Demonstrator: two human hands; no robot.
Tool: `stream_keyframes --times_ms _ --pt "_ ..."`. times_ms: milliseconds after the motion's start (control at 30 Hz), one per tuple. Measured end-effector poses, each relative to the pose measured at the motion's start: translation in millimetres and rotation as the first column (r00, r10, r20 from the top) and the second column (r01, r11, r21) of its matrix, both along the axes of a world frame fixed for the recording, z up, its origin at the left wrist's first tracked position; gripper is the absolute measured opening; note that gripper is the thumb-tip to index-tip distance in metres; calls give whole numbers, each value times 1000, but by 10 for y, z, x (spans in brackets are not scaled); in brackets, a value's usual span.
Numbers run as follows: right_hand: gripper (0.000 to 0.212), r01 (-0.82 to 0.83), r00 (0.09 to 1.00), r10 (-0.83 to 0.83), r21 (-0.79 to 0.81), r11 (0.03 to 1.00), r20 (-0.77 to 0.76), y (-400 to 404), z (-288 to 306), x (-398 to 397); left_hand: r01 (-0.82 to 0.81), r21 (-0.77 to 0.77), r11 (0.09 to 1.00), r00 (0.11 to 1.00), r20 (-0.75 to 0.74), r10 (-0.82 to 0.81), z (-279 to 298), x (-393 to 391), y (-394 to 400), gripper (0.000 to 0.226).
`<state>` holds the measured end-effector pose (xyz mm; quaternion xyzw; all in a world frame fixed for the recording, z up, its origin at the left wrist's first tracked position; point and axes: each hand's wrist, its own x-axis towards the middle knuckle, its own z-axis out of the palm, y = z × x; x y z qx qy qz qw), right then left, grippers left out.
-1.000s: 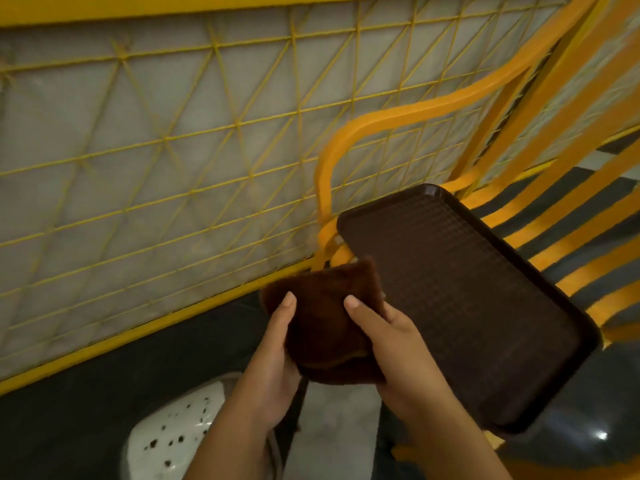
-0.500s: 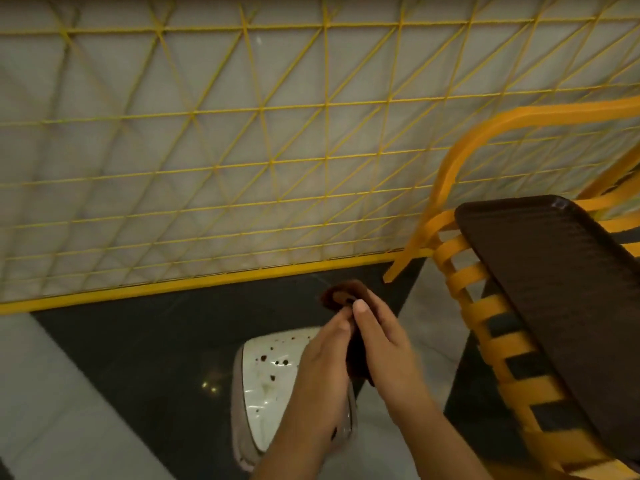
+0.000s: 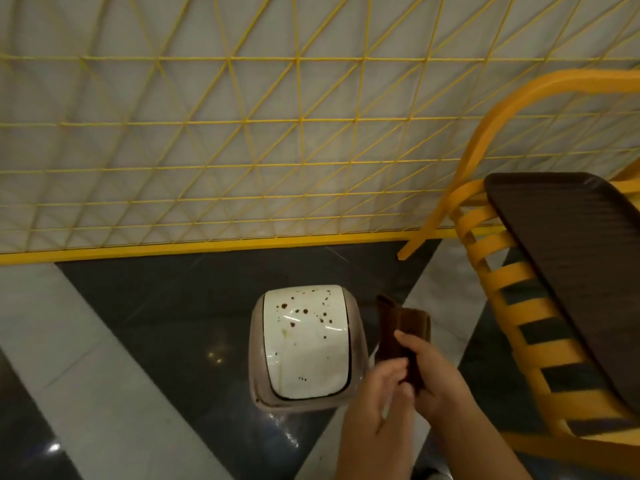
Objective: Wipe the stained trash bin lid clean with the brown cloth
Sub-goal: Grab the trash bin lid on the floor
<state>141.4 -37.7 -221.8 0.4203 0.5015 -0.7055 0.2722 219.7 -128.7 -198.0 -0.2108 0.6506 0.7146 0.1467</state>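
- On the dark glossy floor below the camera stands a small trash bin, seen from above; its white lid point(image 3: 304, 344) is a rounded rectangle whose long axis runs from the near edge away toward the wall, tilted slightly to the left.
- Brown stains point(image 3: 304, 311) dot the lid's far half; a faint yellowish streak runs down its left side, and ceiling lights glint on its smooth, slightly domed surface.
- Just right of the lid, both hands hold the brown cloth point(image 3: 401, 332), folded into a narrow upright strip; its long axis points away from the person, and it does not touch the lid.
- Right hand point(image 3: 436, 379) has its fingers closed around the cloth's lower part, thumb across the front.
- Left hand point(image 3: 377, 403) pinches the cloth's lower left edge; it is blurred.
- Compared with half a second ago, the view has tipped downward: the whole lid now shows instead of being half hidden by the left arm, and the hands sit to its right.
- Cloth looks soft and plush.
- At right, a dark brown textured tray point(image 3: 571, 258) with rounded corners rests on a yellow slatted chair point(image 3: 512, 271).
- Behind, a yellow wire grid point(image 3: 242, 133) of triangles covers a pale wall.
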Motion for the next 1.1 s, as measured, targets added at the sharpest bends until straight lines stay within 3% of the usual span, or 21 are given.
stream_keyframes --times_ms 67,133,200,333,433,633,800,1100 --pt "45 37 999 -33 123 992 -36 22 -84 69 -170 12 985 977 133 167 -148 55 -25 16" --pt "46 36 997 -23 178 983 -73 51 -165 120 -343 68 937 889 345 301 -394 106 -63 14" --pt "41 7 996 11 197 980 -92 87 -207 182 -467 169 868 798 504 331 -569 133 -44 20" --pt "38 -31 988 67 245 969 -140 138 -218 313 -591 171 788 650 679 341 -819 296 110 35" --pt "38 -58 980 110 286 956 -167 207 -262 371 -667 171 726 596 707 381 -953 321 158 40" --pt "23 -79 977 134 300 951 -168 360 -385 383 -748 242 619 598 650 469 -1224 174 219 45" --pt "30 -88 974 141 275 958 -178 441 -494 393 -792 265 550 576 623 530 -1375 94 221 41" --pt "32 -130 958 193 278 952 -213 425 -658 463 -858 112 501 461 598 655 -1450 317 -142 34"
